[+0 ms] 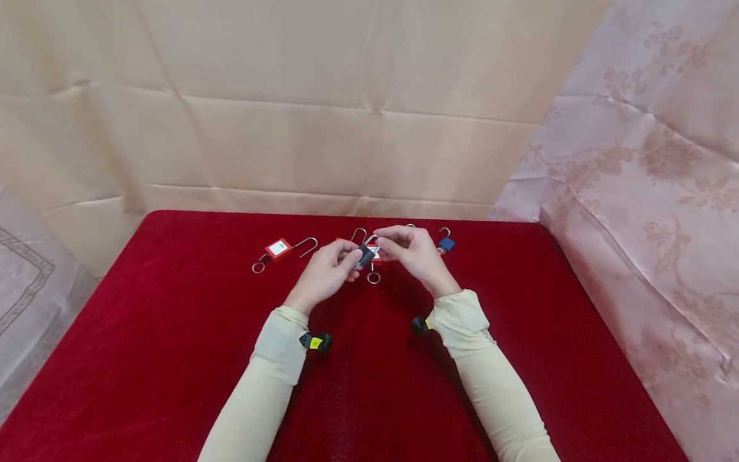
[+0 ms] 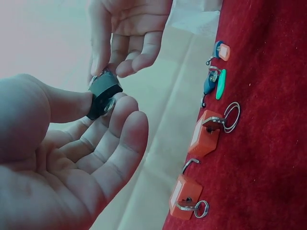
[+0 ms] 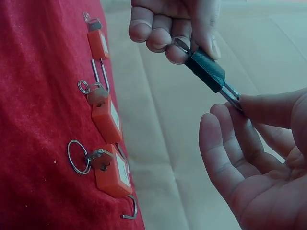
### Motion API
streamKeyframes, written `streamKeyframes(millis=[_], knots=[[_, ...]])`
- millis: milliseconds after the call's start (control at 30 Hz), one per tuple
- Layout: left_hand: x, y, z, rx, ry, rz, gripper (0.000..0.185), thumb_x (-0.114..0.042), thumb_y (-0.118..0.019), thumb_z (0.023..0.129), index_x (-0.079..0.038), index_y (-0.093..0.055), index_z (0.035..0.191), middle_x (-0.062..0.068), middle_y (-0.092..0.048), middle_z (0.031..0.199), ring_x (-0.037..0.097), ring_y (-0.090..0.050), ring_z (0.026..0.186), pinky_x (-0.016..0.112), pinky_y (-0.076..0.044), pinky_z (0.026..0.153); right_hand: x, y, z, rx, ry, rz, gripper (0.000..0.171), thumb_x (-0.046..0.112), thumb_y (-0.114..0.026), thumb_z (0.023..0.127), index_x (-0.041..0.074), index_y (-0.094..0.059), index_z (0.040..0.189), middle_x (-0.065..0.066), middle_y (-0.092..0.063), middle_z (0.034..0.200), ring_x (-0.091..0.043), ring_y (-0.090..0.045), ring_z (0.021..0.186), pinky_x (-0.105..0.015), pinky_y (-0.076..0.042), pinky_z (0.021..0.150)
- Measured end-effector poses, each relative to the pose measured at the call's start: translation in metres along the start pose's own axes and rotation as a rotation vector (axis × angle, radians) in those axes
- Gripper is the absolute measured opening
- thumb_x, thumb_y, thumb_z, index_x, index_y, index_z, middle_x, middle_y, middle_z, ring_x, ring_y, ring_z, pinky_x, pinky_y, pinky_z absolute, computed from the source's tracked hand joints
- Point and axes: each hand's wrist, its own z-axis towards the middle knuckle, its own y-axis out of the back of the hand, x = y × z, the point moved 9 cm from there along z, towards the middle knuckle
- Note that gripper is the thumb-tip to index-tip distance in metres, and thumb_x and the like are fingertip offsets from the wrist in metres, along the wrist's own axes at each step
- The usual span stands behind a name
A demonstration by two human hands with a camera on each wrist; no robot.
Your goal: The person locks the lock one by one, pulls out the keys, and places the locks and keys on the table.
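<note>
Between both hands, above the table, is a small black padlock with a silver shackle. My left hand pinches its black body between thumb and fingers. A bit of metal, perhaps a key, shows at the body's end beside the left fingers. My right hand pinches the shackle with thumb and forefinger, its other fingers loosely bent. Whether the shackle is fully seated I cannot tell. Beneath the hands lies a red padlock with a key and ring in it, partly hidden in the head view.
Another red padlock, shackle swung out, lies to the left on the red-covered table. At the right is a blue padlock. The left wrist view shows a green tag near the blue padlocks. A beige curtain hangs behind.
</note>
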Motion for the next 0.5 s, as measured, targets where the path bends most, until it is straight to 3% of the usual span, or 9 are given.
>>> streamKeyframes(millis=[233, 367, 500], knots=[[-0.0047, 0.0006, -0.0005, -0.015, -0.007, 0.018, 0.026, -0.021, -0.059, 0.104, -0.001, -0.062, 0.12, 0.01, -0.07, 0.095, 0.019, -0.069, 0.079, 0.033, -0.058, 0.075, 0.0005, 0.0, 0.0015, -0.017, 0.01, 0.003, 0.025, 0.0, -0.069, 0.095, -0.012, -0.068, 0.116, -0.031, -0.069, 0.103, -0.015, -0.071, 0.075, -0.036, -0.061, 0.075], [-0.0053, 0.0005, -0.001, -0.021, -0.012, 0.022, 0.025, -0.02, -0.06, 0.104, -0.001, -0.063, 0.119, 0.01, -0.07, 0.095, 0.019, -0.069, 0.078, 0.032, -0.058, 0.074, 0.0004, -0.0004, 0.0013, -0.02, 0.021, -0.028, 0.023, 0.0, -0.07, 0.094, -0.012, -0.069, 0.114, -0.026, -0.071, 0.098, -0.015, -0.07, 0.073, -0.033, -0.061, 0.073], [-0.0061, 0.0007, -0.0007, -0.031, -0.025, 0.003, 0.025, -0.018, -0.06, 0.104, 0.001, -0.063, 0.118, 0.011, -0.069, 0.095, 0.019, -0.068, 0.077, 0.033, -0.059, 0.073, 0.0017, -0.0015, 0.0002, -0.026, 0.046, -0.068, 0.021, 0.001, -0.07, 0.094, -0.009, -0.071, 0.112, -0.031, -0.07, 0.098, -0.018, -0.07, 0.073, -0.032, -0.06, 0.072]])
